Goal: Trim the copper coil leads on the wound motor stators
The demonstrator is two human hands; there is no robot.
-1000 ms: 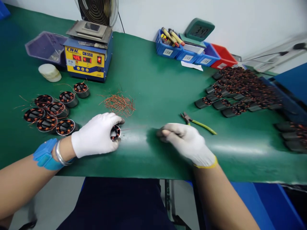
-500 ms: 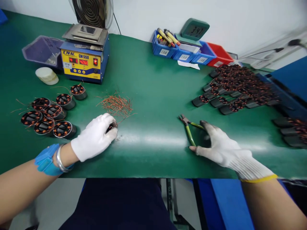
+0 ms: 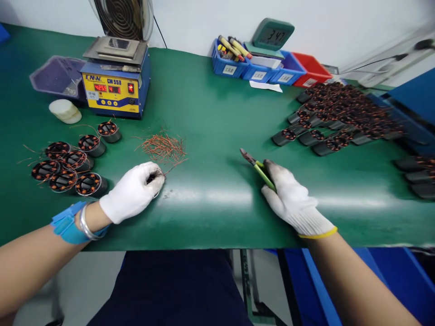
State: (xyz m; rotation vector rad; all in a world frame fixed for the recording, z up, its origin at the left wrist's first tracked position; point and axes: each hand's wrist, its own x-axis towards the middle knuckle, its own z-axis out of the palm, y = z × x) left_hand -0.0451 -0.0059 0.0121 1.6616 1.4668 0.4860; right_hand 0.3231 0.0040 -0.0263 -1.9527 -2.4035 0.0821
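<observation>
My left hand point(image 3: 132, 192), in a white glove, is closed round a motor stator, mostly hidden by the fingers; a copper wire point(image 3: 175, 166) sticks out to the right of the fingertips. My right hand point(image 3: 288, 194), also gloved, grips green-handled cutting pliers point(image 3: 258, 170) above the mat, jaws pointing up and left. Just beyond the left hand lies a heap of cut copper wires point(image 3: 163, 147). Several black stators with copper windings point(image 3: 90, 184) stand to the left of that hand.
A blue and yellow CM 558 solder pot point(image 3: 113, 93) stands at the back left beside a purple bin point(image 3: 50, 77). Blue boxes point(image 3: 229, 68), a red box point(image 3: 309, 68) and a clock point(image 3: 273, 34) line the wall. Many stators point(image 3: 326, 145) crowd the right side.
My right hand has lifted the pliers off the mat, moved left and closed round the handles, whose spread has narrowed. The left hand has stayed nearly in place.
</observation>
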